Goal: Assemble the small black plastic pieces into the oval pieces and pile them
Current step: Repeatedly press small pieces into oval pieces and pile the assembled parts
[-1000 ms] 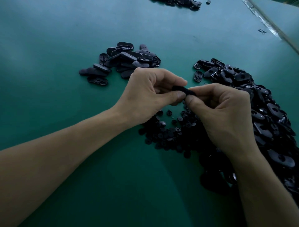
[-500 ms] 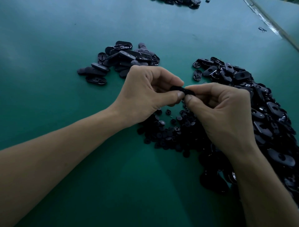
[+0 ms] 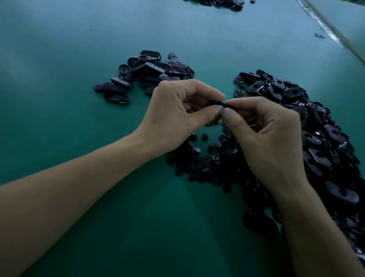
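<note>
Both hands meet above the green table (image 3: 79, 59), fingertips together. The left hand (image 3: 177, 116) pinches one end of a black oval piece (image 3: 216, 103) between thumb and curled forefinger, and the right hand (image 3: 266, 138) pinches the other end the same way, thumb tip pressed against it from the near side. The piece is held off the table, and its long axis runs across from one hand to the other, roughly level. Most of it is hidden by the fingers, so it cannot be told whether the small insert is seated yet. Judged step: pressing the insert home. The small round pieces (image 3: 205, 160) lie scattered directly under the hands and toward the wrists. The loose oval pieces (image 3: 316, 126) are heaped beyond and outboard of the right hand, some touching its far side. The finished pile (image 3: 150, 75) sits just beyond the left hand's knuckles, off to its outer side and apart from the other heaps. The left hand is plainly the nearer one to it, so the drop-off would likely be a short forward reach by that hand once the right lets go. A further dark heap (image 3: 215, 2) lies well beyond both hands at the far edge of view.
</note>
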A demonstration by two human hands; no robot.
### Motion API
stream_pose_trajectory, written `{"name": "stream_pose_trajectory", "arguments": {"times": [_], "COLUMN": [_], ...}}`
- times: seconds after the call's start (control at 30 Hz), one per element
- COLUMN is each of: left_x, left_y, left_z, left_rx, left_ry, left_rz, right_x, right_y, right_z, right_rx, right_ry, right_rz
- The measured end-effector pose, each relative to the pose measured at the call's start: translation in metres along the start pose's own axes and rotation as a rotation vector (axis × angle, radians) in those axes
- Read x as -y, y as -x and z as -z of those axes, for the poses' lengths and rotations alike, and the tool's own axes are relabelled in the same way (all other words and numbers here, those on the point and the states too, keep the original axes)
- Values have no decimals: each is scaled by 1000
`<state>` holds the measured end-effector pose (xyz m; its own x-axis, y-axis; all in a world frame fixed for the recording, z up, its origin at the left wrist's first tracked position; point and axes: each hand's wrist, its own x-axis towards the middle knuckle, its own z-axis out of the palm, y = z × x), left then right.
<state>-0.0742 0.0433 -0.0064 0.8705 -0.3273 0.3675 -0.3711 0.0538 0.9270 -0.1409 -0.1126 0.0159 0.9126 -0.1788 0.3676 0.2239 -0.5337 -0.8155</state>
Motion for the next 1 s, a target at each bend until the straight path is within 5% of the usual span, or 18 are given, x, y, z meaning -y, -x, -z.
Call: {"name": "stream_pose_trajectory", "arguments": {"times": [0.37,0.53,0.73,1.0], "left_x": [-2,-4,8,16], "left_y": [-2,-15,-26,-28], "left_z": [-1,13,38,47], "left_rx": [-162,-350,-422,-439], "left_ry": [-9,12,-278,-594], "left_rz": [-120,-110,-54,24], "right_x": [-4,-6,-7,-5], "right_y": [-1,0,3,4], "right_z": [5,6,6,6], "right_rx": [-158,-25,137,131], "right_ry": [216,379,466,506], "right_rz": [-9,-24,-55,-60]}}
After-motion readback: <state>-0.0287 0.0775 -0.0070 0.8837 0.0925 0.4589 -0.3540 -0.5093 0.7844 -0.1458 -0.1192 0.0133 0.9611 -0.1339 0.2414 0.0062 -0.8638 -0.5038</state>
